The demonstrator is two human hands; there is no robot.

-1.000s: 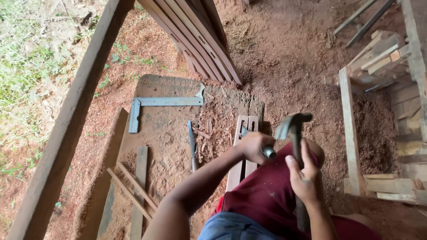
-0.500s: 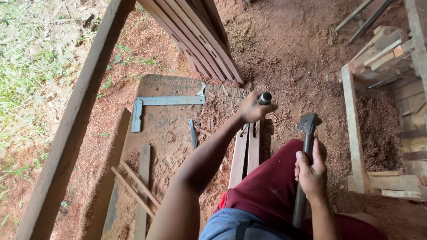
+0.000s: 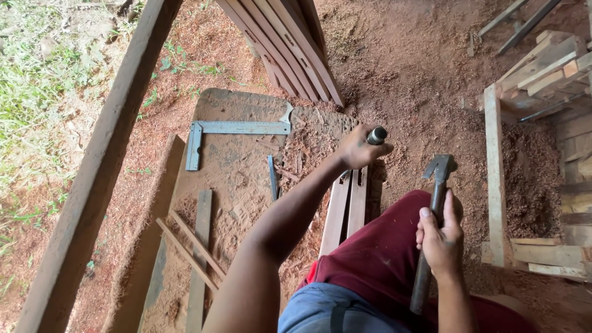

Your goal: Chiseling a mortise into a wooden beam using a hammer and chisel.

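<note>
My left hand (image 3: 357, 147) grips a chisel (image 3: 376, 135) with a dark, round-topped handle, held upright over the far end of a narrow wooden plank (image 3: 345, 209) that lies along my leg. My right hand (image 3: 439, 237) holds a claw hammer (image 3: 439, 179) by its shaft, head up and lowered beside my knee in dark red shorts. The chisel's blade is hidden behind my left hand. Sawdust and wood chips lie around the plank's far end.
A metal square (image 3: 231, 131) and a small dark tool (image 3: 272, 177) lie on a dusty board (image 3: 234, 185). Thin slats (image 3: 197, 250) lie at lower left. Planks (image 3: 290, 46) lean ahead, a thick beam (image 3: 98, 179) runs along the left, a wooden frame (image 3: 494, 179) stands at right.
My left hand moved the chisel forward from near my knee to the plank's far end. My right hand lowered the hammer from beside the chisel to my knee.
</note>
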